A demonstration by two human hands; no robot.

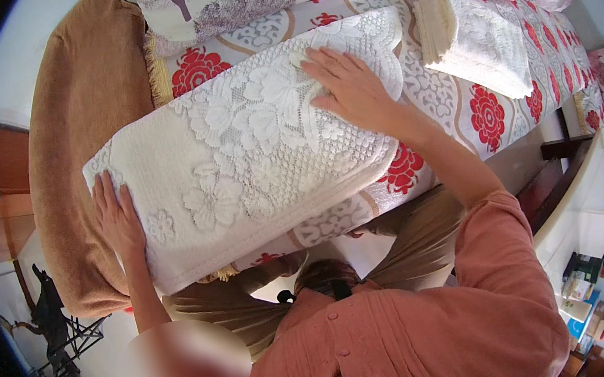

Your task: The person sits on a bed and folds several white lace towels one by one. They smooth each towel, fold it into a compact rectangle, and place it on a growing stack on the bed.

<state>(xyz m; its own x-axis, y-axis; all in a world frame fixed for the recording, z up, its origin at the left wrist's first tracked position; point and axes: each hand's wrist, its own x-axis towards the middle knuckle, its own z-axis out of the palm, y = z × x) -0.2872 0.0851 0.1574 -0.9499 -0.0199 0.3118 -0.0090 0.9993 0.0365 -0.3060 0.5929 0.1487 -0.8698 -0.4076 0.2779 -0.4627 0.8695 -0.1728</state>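
A folded white lace cloth (240, 166) with raised flower patterns lies spread over the seat in front of me. My left hand (119, 217) rests flat on its left edge, fingers stretched out. Near the cloth's far right part, my right hand (354, 93) lies palm down with the fingers a little apart. Neither hand grips anything. To the right of the lace cloth sits a thick folded white cloth (475, 42), apart from both hands.
The sofa seat has a cover (488, 119) with red flowers and grey scrolls. A brown-covered armrest (82, 154) rises at the left, and tree-print cushions (244, 5) line the back. At the right stands a dark-framed table (567, 195); a black metal stand (59, 343) is at the lower left.
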